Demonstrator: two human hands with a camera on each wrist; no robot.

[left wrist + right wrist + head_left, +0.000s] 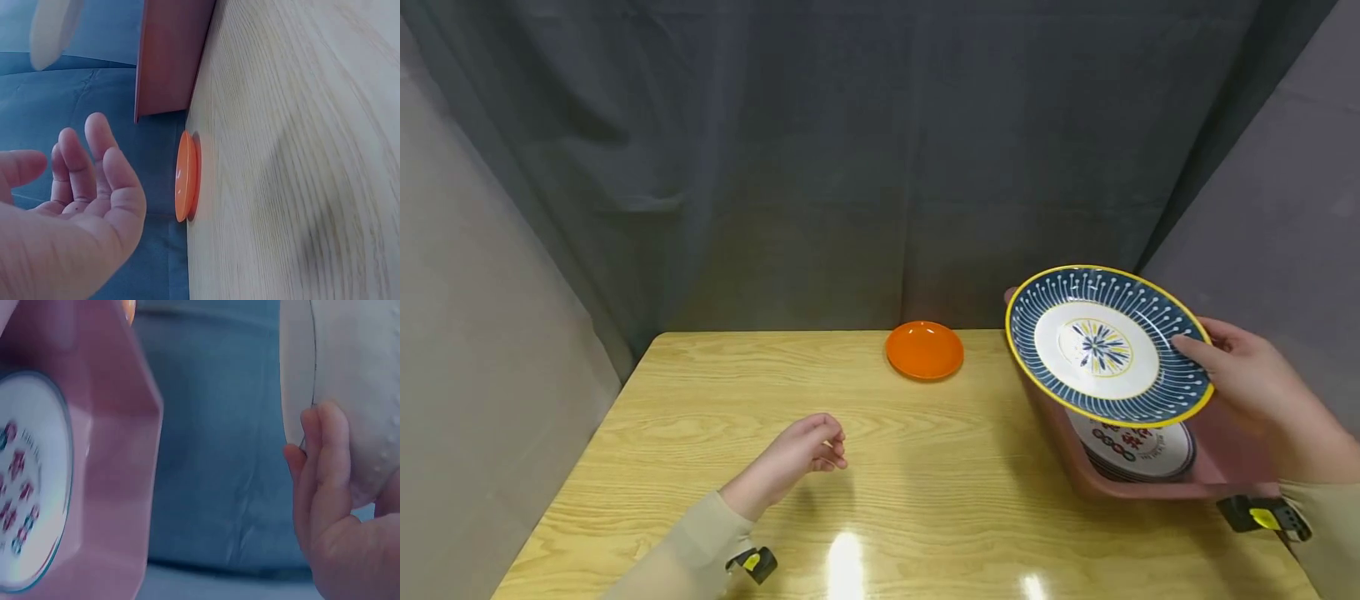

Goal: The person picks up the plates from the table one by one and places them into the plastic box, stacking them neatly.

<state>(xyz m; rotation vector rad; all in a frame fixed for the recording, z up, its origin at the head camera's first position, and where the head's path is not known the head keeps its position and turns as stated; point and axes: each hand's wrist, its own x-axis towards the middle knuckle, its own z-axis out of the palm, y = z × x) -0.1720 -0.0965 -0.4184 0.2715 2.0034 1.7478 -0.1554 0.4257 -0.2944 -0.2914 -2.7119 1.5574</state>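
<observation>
My right hand (pixel 1255 367) grips the right edge of a blue-and-white plate (pixel 1097 346) with a yellow rim, thumb on top and fingers beneath. The plate is tilted above a pink bin (pixel 1075 458); its pale underside (pixel 356 375) faces the right wrist camera. Inside the bin, white plates (pixel 1150 454) with red and blue patterns lie stacked, partly hidden. Over the table, my left hand (pixel 797 458) holds nothing, its fingers loosely bent. Farther back sits a small orange plate (pixel 925 350), seen edge-on in the left wrist view.
A light wooden table (pixel 722 392) carries the bin at its right side. Dark grey curtain (pixel 790 167) hangs behind the table, with paler cloth walls (pixel 482 317) at left and right. The orange plate rests near the table's back edge.
</observation>
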